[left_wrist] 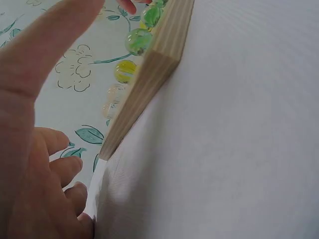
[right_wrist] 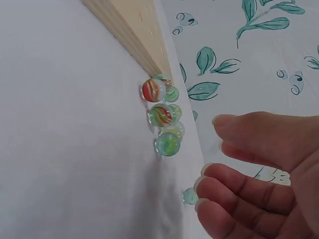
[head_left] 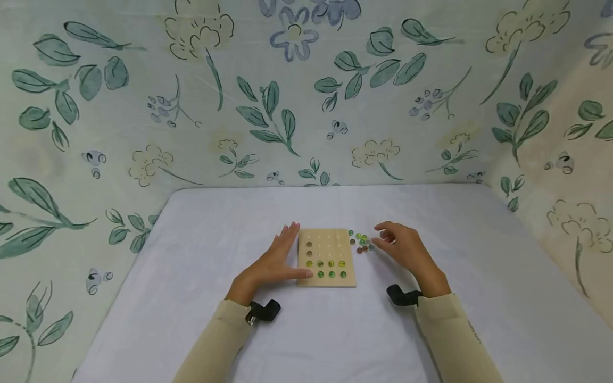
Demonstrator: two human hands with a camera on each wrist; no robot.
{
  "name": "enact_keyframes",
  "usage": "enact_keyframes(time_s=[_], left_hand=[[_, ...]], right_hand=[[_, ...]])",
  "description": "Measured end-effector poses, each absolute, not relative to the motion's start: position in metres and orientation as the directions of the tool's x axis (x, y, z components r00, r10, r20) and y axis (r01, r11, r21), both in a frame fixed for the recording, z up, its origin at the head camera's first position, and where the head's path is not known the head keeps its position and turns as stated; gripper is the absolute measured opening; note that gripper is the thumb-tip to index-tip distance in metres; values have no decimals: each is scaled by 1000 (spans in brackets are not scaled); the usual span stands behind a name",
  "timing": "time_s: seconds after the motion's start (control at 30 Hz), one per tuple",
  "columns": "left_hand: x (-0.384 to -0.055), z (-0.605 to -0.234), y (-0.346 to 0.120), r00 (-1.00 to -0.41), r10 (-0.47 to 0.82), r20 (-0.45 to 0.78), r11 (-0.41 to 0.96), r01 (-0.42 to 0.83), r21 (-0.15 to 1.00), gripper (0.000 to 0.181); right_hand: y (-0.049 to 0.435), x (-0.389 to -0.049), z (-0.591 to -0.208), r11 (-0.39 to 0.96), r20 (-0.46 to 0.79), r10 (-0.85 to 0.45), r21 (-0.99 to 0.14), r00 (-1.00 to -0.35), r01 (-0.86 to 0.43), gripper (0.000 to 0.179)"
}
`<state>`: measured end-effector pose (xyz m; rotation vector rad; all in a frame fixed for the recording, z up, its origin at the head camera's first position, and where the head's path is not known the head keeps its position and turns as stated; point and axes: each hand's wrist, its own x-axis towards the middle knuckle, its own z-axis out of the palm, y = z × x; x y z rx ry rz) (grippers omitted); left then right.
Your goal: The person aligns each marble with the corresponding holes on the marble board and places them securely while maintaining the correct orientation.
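A square wooden board with rows of small hollows lies flat on the table. Green marbles line its front row, yellow marbles the row behind, and two brownish marbles sit in the left column. My left hand rests at the board's left side, fingers extended and thumb over the front left corner, hiding the hollow there. To the right of the board lies a loose cluster of marbles, among them a red-and-green swirled marble. Just right of these hovers my right hand, fingers loosely bent, nothing visible between them.
A white cloth covers the table. Behind and at the sides hangs a leaf-and-flower patterned fabric. One pale green marble lies apart from the cluster, close under the right fingers. Black bands sit on both wrists.
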<state>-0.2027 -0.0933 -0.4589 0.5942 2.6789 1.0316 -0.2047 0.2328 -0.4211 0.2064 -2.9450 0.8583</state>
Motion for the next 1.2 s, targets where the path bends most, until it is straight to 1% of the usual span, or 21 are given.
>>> enact_keyframes(time_s=[0.13,0.37,0.6,0.9,1.2], left_hand=[[-204,-463,-94,-885,464,-48,676,319,664,125],[-204,-469,-95,-871,491,-16,715,393,578,128],[-199,-467,-94,-870,492,-35,731,390,561,129],[-201,-466,-92,-868,495,-45,742,396,542,130],[-199,-469,-92,-862,505,-47,738,404,541,130]], right_hand=[[235,-207,-427,823,72,-119,-551,-990,-139,28],[232,-212,-436,811,15,-105,-578,-994,-94,21],[230,-216,-442,800,-8,-82,-597,-997,-61,18],[228,-221,-444,790,-16,-95,-609,-995,-66,13],[225,-225,-446,812,-62,-53,-584,-997,-6,15]])
